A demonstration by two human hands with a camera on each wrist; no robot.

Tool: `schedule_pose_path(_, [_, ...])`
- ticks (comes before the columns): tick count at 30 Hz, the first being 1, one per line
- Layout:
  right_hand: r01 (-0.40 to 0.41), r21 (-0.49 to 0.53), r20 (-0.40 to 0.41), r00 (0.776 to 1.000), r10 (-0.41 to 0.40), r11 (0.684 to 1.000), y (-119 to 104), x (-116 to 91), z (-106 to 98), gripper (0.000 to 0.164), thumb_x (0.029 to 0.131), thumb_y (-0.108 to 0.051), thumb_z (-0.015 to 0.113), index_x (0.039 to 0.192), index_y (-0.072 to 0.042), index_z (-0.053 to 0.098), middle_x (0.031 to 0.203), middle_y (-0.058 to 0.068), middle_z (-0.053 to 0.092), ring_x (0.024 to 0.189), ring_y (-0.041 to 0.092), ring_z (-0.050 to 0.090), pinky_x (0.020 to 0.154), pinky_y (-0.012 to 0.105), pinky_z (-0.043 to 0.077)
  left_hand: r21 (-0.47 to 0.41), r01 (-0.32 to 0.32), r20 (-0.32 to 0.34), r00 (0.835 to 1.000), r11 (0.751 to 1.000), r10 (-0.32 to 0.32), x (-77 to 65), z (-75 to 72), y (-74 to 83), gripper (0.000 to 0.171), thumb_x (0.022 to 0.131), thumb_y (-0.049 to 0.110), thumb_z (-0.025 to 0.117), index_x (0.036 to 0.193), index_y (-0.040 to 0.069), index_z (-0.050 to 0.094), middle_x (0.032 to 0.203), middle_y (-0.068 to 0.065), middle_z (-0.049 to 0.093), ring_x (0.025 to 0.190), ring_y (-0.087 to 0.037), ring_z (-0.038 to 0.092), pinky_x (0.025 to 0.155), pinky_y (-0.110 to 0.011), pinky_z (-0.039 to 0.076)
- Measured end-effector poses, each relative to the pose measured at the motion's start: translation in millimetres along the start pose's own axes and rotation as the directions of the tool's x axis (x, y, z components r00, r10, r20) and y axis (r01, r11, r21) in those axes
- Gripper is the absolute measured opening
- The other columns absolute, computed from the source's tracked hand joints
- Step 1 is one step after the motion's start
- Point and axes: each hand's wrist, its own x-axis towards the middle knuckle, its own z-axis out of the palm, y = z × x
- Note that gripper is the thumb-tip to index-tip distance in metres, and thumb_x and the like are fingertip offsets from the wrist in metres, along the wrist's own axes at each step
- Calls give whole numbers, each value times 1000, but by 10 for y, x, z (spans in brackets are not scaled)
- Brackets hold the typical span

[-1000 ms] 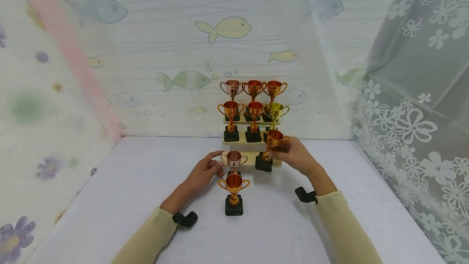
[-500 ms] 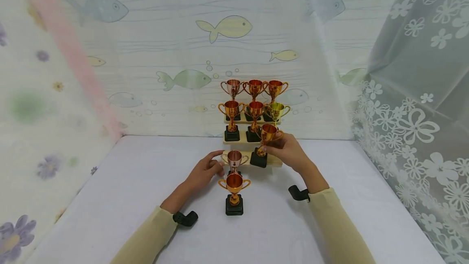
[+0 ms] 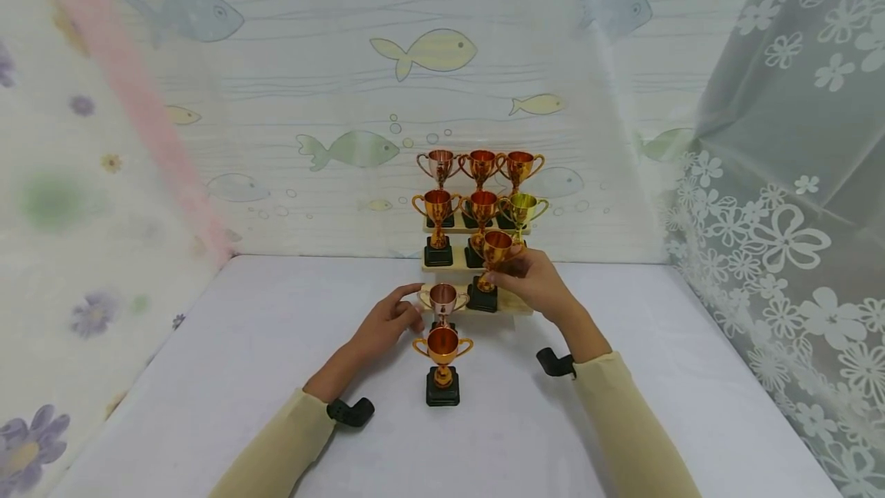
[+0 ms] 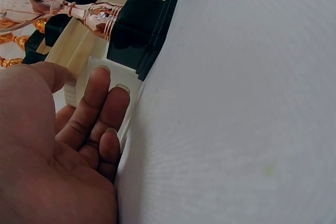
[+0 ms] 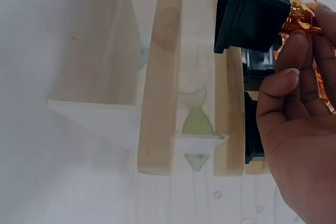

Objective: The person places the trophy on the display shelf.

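Note:
My right hand (image 3: 535, 283) pinches the stem of a small orange-gold trophy cup (image 3: 496, 248), its black base over the middle of the lowest step of a tiered wooden stand (image 3: 513, 302). In the right wrist view that base (image 5: 252, 14) is raised off the step's plank (image 5: 160, 77). My left hand (image 3: 385, 327) has its index finger reaching to the left end of the same step, the other fingers loosely bent. Beside it a rose-gold trophy cup (image 3: 442, 298) stands on the tabletop, in front of the step. Nearer me is another orange-gold trophy cup (image 3: 442, 346), upright.
Several trophy cups stand in rows on the two upper steps, including a yellow-gold one (image 3: 523, 208) at the right of the middle step. The white tabletop (image 3: 276, 306) meets a fish-printed curtain (image 3: 332, 98) behind the stand. Patterned sheets hang at both sides.
My right hand has carried its trophy cup leftward, from the step's right part to over its middle, and the cup has straightened. My left hand stays in place.

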Motion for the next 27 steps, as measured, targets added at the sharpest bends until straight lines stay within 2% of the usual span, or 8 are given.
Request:
schedule_pose_path(6, [-21,-10,-9,1000,21,1000,-8,48,54,26,90,-14,75,112,-2,67,107,13,70,93,20,68,80,31,55,5,1,1,1000,1000,-1,-8,-9,-8,50,106,17,49,152,5,35,95,-24,70,92,-36,67,88,-47,48])
schedule_pose_path(12, [13,22,4,1000,-13,1000,9,102,127,29,91,-9,74,115,3,66,107,16,70,94,24,69,82,35,55,-5,-11,6,1000,1000,11,-7,-8,-5,50,106,13,48,153,4,34,95,-24,69,93,-39,67,86,-46,48])
schedule_pose_path(20, [-6,-34,-23,1000,5,999,12,203,268,28,87,-20,79,110,-6,71,103,11,73,93,24,69,80,34,55,-20,-18,7,1000,1000,18,-5,-15,-3,50,106,14,49,153,4,34,95,-25,69,94,-41,66,87,-49,48])
schedule_pose_path(24, [-26,-52,-44,999,24,998,-17,251,341,35,86,-25,81,114,-7,70,106,10,73,95,22,70,80,35,55,-21,-19,12,1000,1000,19,-10,-11,12,50,106,16,48,153,3,34,95,-27,68,94,-43,66,90,-52,47])
schedule_pose_path(27, [-10,-87,-45,999,6,996,-58,276,397,31,85,-23,81,111,-8,72,104,8,73,93,20,71,78,36,56,-14,-19,15,1000,1000,19,-15,-12,24,50,106,15,48,153,3,34,95,-27,68,94,-43,66,88,-52,47])
